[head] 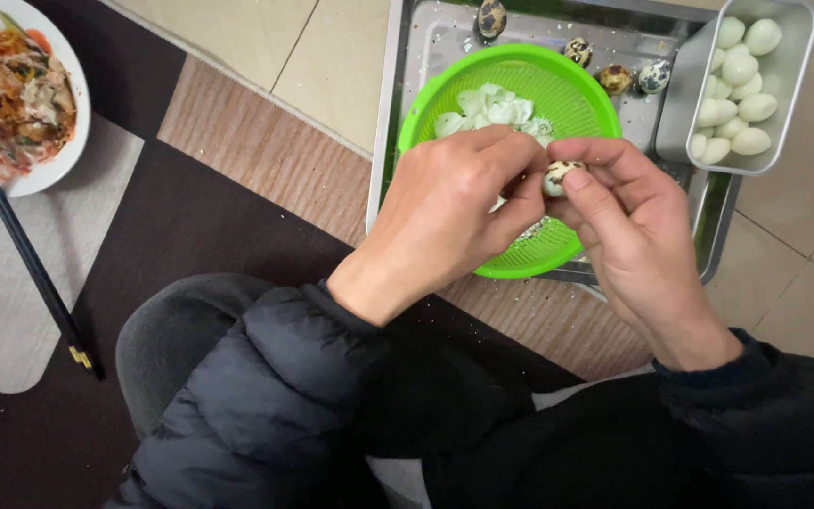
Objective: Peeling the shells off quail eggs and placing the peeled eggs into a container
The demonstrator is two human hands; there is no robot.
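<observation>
green colander (482, 80) holds shell bits; metal tin (793, 85) holds peeled eggs. left hand (454, 212) and right hand (628, 212) fingers pinch a speckled quail egg (558, 176), long axis roughly crosswise.

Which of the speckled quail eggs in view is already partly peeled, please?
The egg pinched between the left hand and right hand, over the green colander; the speckled eggs on the tray remain whole.

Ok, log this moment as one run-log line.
left hand: on speckled egg | right hand: pinching same egg | under hands: green strainer with shell bits | metal tray: unpeeled eggs | metal tin: peeled eggs
</observation>
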